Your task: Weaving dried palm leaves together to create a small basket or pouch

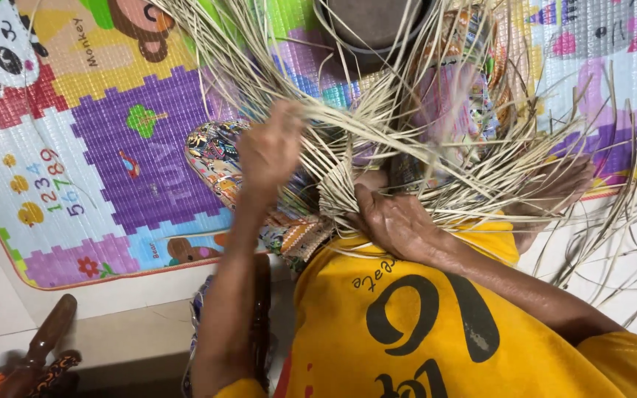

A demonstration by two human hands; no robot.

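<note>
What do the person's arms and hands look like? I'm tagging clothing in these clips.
Both forearms are bare. The left hand and right hand wear no gloves; no rings or watch show. The short sleeves belong to a yellow shirt with large black printed markings on its front.

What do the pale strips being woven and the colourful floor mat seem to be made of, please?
Strips: probably dried palm leaf or a similar plant fibre, matte and straw-coloured, thin, flat and springy. Floor mat: likely foam or plastic, with a faintly glossy printed surface and embossed grid texture.
</note>
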